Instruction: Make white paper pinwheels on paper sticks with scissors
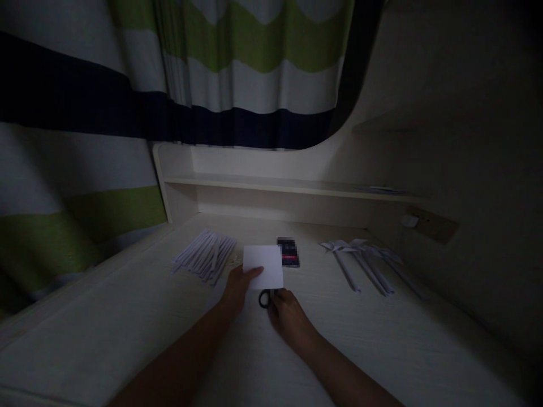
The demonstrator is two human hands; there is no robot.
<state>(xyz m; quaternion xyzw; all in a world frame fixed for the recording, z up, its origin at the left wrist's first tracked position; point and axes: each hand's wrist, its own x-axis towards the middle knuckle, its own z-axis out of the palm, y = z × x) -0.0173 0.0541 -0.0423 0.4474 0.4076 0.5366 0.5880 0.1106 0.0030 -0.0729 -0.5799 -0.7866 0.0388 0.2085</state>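
Note:
A white square of paper [265, 260] is held up over the desk by my left hand [237, 287], thumb on top and fingers out of sight beneath. Just below the paper's near edge, my right hand [288, 311] is closed around scissors [264, 299]. One dark ring handle shows to the left of that hand; the blades are hidden, so I cannot tell whether they touch the paper. Behind the paper, to its right, lies a dark phone [289, 252] with a blurred screen.
Many thin white paper strips [206, 254] lie in a pile at the left. Folded paper pieces with long stems [365, 263] rest at the right. A shelf [271, 185] runs along the back below a striped curtain [254, 68]. A white plug [409, 221] sits in a wall socket.

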